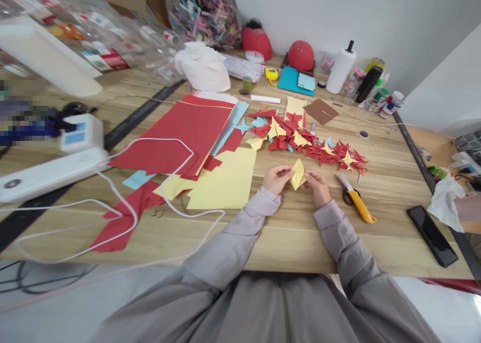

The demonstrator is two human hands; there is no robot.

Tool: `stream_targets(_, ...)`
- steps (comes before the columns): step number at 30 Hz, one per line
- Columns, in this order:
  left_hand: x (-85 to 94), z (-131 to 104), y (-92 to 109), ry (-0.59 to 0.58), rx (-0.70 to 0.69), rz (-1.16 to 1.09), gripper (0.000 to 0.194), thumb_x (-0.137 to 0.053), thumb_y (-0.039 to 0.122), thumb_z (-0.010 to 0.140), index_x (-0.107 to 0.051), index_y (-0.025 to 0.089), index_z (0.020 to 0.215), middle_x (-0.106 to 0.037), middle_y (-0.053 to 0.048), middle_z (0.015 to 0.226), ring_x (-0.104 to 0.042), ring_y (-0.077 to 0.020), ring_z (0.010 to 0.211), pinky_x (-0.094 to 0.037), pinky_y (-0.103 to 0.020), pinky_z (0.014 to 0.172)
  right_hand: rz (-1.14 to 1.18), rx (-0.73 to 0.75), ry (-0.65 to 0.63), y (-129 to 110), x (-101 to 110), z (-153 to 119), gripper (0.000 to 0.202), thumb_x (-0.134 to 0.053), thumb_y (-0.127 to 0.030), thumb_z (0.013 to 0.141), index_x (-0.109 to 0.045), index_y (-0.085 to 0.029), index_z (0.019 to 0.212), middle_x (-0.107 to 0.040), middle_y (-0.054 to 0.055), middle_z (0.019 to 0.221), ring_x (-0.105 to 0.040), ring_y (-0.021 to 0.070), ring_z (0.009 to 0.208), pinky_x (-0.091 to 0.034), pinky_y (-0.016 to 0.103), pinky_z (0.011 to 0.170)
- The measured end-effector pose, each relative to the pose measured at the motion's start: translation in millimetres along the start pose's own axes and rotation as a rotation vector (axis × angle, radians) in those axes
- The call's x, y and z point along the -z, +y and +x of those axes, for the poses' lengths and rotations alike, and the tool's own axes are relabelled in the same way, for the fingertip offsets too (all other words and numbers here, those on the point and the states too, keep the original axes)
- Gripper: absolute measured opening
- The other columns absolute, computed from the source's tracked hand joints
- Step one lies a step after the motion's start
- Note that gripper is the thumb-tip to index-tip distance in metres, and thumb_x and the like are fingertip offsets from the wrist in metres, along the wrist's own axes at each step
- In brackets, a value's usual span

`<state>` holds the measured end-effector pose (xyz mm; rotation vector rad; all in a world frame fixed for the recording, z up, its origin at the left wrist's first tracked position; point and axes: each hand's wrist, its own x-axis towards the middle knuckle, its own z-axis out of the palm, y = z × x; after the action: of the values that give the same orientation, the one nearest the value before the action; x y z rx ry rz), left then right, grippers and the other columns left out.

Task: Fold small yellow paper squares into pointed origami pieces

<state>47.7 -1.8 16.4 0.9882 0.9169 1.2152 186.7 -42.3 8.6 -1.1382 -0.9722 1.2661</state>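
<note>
A folded yellow piece of paper (298,175), diamond-shaped with creases, is held upright between my two hands just above the table. My left hand (277,178) pinches its left edge between thumb and fingers. On the other side my right hand (317,186) is closed on the right edge. Behind the hands lies a pile of folded red paper pieces (285,132), with yellow and light blue ones among them. A yellow folded paper star (348,160) rests at the pile's right end. The undersides of my fingers are partly hidden.
Red paper sheets (180,132) and a yellow sheet (229,180) lie to the left, crossed by a white cable (188,212). A yellow-handled cutter (361,206) lies over scissors on the right, near a black phone (432,235). Bottles (391,105) stand at the back right.
</note>
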Motion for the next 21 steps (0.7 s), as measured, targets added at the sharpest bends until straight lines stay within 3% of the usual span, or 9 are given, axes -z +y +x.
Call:
stream_targets(11,0.0,-3.2,-5.0,-0.041,-0.025,0.063,0.024,-0.075,0.027,0.049,-0.068,0.013,0.067,-0.067,-0.004,0.068,-0.058,-0.0140,0.063,-0.047,-0.030,0.066,-0.106,0.036,-0.030,-3.3,-5.8,-1.0,0.026,-0.068,-0.042,0.063,-0.060,-0.018,0.071,-0.060,-0.003,0.058,-0.051,0.0088,0.048,-0.043,0.022,0.048)
stream_targets(21,-2.9,-5.4,-4.4,-0.115,0.003,-0.011,0.037,-0.079,0.026,0.043,-0.067,0.013,0.075,-0.067,-0.004,0.073,-0.059,-0.0146,0.067,-0.047,-0.030,0.069,-0.122,0.014,-0.027,-2.7,-7.9,-1.7,0.028,-0.070,-0.042,0.061,-0.058,-0.017,0.067,-0.059,-0.002,0.056,-0.051,0.0087,0.048,-0.043,0.022,0.047)
